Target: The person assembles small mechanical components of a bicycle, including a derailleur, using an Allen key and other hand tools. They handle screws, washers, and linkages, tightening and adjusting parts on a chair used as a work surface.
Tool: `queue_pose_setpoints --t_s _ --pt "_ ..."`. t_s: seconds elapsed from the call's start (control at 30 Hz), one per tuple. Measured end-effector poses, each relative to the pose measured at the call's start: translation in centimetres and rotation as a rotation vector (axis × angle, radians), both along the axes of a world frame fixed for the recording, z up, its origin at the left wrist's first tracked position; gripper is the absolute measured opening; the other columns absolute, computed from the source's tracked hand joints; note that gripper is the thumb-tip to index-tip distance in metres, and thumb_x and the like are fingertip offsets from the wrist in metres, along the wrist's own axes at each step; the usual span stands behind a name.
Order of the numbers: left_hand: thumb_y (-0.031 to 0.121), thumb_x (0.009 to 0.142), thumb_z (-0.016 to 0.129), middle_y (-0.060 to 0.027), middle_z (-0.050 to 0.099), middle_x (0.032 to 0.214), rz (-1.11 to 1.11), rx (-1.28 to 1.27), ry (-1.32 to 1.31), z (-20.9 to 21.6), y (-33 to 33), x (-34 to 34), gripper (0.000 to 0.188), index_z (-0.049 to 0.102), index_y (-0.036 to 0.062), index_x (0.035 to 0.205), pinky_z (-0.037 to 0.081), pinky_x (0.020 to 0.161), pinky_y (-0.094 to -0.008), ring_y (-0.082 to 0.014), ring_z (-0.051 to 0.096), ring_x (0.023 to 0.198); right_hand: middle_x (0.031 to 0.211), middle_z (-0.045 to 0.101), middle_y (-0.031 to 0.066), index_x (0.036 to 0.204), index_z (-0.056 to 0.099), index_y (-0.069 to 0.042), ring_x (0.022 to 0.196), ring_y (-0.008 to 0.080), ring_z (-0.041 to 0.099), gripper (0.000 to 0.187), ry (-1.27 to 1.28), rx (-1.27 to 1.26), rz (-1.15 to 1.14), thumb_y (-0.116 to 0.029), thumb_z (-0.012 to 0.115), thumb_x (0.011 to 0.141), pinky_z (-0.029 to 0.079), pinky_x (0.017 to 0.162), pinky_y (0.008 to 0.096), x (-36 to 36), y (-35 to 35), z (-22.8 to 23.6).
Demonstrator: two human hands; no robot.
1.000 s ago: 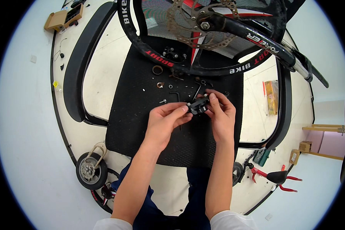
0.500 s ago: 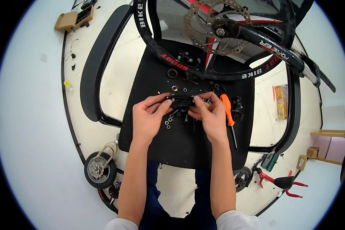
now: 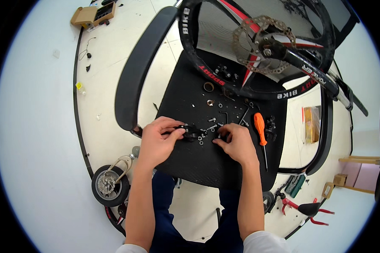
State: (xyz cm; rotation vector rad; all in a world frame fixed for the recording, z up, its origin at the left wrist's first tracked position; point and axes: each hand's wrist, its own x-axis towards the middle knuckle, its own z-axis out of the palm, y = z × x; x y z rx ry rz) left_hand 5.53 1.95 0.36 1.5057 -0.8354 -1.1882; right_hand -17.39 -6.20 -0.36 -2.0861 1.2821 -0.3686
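Head view: the left hand (image 3: 158, 141) pinched an irregular black part (image 3: 192, 134), one end covered by fingers.
Above the coarse-textured seat (image 3: 211, 166), it was nine o'clock from the right hand (image 3: 240, 144), whose curled fingers held something or nothing: cannot tell.

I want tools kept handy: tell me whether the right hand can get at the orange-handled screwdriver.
Probably yes: the screwdriver lies on the chair seat just right of the right hand, with nothing lying over its handle.
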Motion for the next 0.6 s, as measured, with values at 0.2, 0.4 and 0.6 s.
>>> queue_pose_setpoints --t_s 0.2,0.4,0.6 --pt "-0.006 0.087 0.069 -0.0109 0.066 0.101 -0.054 -0.024 -0.051 0.8 0.8 -0.3 0.015 0.067 -0.0082 0.102 0.06 0.08 -0.0282 -0.0178 0.07 0.089 0.085 0.071 0.012 0.092 0.073 0.001 0.066 0.0201 0.065 0.014 -0.183 0.122 -0.162 -0.001 0.074 0.078 0.053 0.064 0.0328 0.1 0.0 0.5" --pt "-0.006 0.085 0.07 -0.0086 0.064 0.097 -0.145 0.003 -0.098 1.6 1.2 -0.3 0.014 0.071 -0.0088 0.098 0.06 0.077 -0.0267 -0.0168 0.07 0.084 0.086 0.065 0.0101 0.094 0.072 0.0 0.074 0.024 0.066 0.017 -0.029 -0.012 -0.062 -0.002 0.073 0.077 0.052 0.069 0.0339 -0.2 -0.3 0.8" --pt "-0.007 0.084 0.069 -0.0086 0.063 0.097 -0.362 0.002 -0.075 2.0 1.2 -1.2 0.013 0.071 -0.0085 0.097 0.059 0.073 -0.025 -0.0164 0.069 0.081 0.1 0.063 0.0121 0.104 0.072 0.0 0.082 0.0286 0.064 0.026 -0.074 -0.147 -0.102 -0.006 0.074 0.079 0.051 0.075 0.0364 0.4 -1.1 -1.1"
